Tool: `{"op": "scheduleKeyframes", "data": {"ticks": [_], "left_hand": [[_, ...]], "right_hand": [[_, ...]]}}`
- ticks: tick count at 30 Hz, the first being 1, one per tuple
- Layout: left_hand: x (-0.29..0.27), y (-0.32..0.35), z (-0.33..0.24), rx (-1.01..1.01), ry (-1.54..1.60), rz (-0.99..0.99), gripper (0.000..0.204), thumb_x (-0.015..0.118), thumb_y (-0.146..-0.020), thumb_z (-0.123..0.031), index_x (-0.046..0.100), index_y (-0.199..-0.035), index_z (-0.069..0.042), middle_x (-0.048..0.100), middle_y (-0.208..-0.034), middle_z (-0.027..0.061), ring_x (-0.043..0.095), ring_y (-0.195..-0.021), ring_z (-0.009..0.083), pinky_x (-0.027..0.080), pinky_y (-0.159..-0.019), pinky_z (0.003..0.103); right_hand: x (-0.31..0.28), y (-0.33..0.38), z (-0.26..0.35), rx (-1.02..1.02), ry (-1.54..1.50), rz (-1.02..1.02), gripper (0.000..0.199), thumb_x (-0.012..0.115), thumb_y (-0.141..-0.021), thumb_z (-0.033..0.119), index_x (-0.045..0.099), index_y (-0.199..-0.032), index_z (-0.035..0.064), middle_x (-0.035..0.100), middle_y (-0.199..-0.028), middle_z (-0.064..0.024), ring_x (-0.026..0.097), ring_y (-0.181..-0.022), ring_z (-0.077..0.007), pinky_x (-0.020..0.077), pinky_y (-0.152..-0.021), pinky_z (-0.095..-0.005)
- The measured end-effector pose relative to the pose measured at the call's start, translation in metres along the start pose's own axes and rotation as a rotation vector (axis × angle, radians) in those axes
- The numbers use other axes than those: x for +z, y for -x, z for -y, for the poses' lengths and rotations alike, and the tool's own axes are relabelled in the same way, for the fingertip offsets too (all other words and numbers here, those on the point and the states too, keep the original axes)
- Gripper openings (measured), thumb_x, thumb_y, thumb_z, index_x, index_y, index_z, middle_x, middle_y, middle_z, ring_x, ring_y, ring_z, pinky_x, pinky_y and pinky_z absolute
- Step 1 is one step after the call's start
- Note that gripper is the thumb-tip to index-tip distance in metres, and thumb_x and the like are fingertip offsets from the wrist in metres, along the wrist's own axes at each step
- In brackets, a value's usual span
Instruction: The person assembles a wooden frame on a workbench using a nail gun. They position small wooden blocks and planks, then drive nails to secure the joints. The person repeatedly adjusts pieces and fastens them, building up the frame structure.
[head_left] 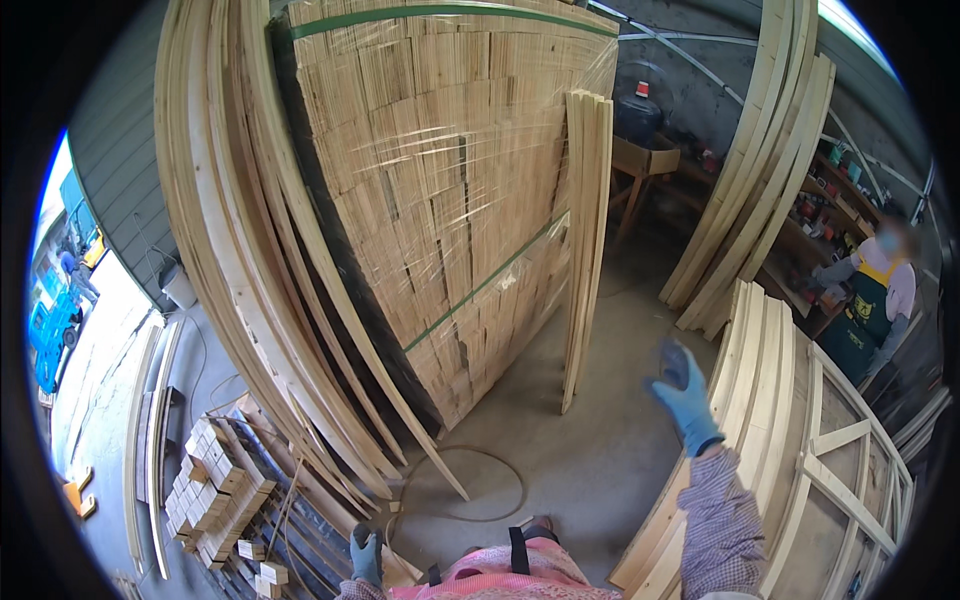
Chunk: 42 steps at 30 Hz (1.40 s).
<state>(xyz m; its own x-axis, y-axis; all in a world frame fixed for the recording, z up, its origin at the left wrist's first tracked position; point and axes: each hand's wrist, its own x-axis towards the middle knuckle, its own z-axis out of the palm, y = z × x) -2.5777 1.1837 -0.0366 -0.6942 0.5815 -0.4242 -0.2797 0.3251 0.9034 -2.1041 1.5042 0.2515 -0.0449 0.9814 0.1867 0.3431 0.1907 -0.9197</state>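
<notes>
My right hand (686, 400), in a blue glove with darker fingertips, is raised in front of me. Its fingers are apart and nothing shows in them. Just right of it leans a stack of pale wooden boards (762, 370), whose lower ends run down past my forearm. At the lower edge is my left hand (367, 556), also gloved, with thumb and fingers apart and no object visible between them. Close beside that hand, long wooden boards (250, 300) stand leaning, their lower ends on the floor.
A tall wrapped pallet of stacked wood pieces (440, 200) stands ahead, with narrow boards (587, 250) leaning at its corner. A hose (522, 485) loops on the floor. Wood blocks (215, 490) lie at lower left. A co-worker (875, 300) stands by shelves at right.
</notes>
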Motion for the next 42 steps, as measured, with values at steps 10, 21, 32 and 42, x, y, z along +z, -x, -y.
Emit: {"op": "scheduleKeyframes", "data": {"ticks": [10, 21, 32, 42], "left_hand": [[0.136, -0.081, 0.031, 0.059, -0.035, 0.232, 0.036, 0.059, -0.089, -0.027, 0.051, -0.116, -0.006, 0.056, -0.096, 0.0046, 0.051, -0.074, 0.0108, 0.044, -0.064, 0.025], [0.392, -0.102, -0.165, 0.024, 0.05, 0.383, 0.037, 0.054, -0.089, -0.006, 0.046, -0.125, -0.003, 0.054, -0.115, 0.0064, 0.051, -0.105, 0.0148, 0.042, -0.094, 0.027], [0.466, -0.124, -0.162, -0.072, 0.086, 0.533, 0.034, 0.055, -0.088, -0.009, 0.048, -0.121, -0.001, 0.056, -0.108, 0.0088, 0.058, -0.094, 0.0191, 0.049, -0.078, 0.029], [0.615, -0.143, -0.289, -0.137, 0.345, 0.979, 0.042, 0.045, -0.096, -0.025, 0.039, -0.131, -0.003, 0.042, -0.133, 0.0104, 0.044, -0.121, 0.0276, 0.037, -0.102, 0.044]], "right_hand": [[-0.02, -0.287, 0.062, -0.211, -0.104, -0.069, 0.074, 0.065, -0.074, 0.006, 0.029, -0.138, 0.006, 0.035, -0.138, -0.0157, 0.031, -0.13, -0.0295, 0.0317, -0.106, -0.0405], [-0.043, -0.591, 0.084, -0.292, -0.133, 0.169, 0.082, 0.053, -0.084, 0.055, 0.021, -0.142, 0.0055, 0.028, -0.144, -0.014, 0.028, -0.132, -0.0276, 0.026, -0.108, -0.0408], [-0.002, -0.672, 0.086, -0.218, 0.574, 0.319, 0.099, 0.075, -0.061, 0.051, 0.034, -0.134, -0.0033, 0.045, -0.13, -0.0218, 0.045, -0.121, -0.0318, 0.0337, -0.104, -0.0314], [-0.002, -0.652, 0.088, -0.276, 0.54, 0.295, 0.059, 0.074, -0.067, 0.032, 0.056, -0.115, 0.0023, 0.059, -0.111, -0.0138, 0.054, -0.106, -0.0251, 0.0398, -0.094, -0.0315]]}}
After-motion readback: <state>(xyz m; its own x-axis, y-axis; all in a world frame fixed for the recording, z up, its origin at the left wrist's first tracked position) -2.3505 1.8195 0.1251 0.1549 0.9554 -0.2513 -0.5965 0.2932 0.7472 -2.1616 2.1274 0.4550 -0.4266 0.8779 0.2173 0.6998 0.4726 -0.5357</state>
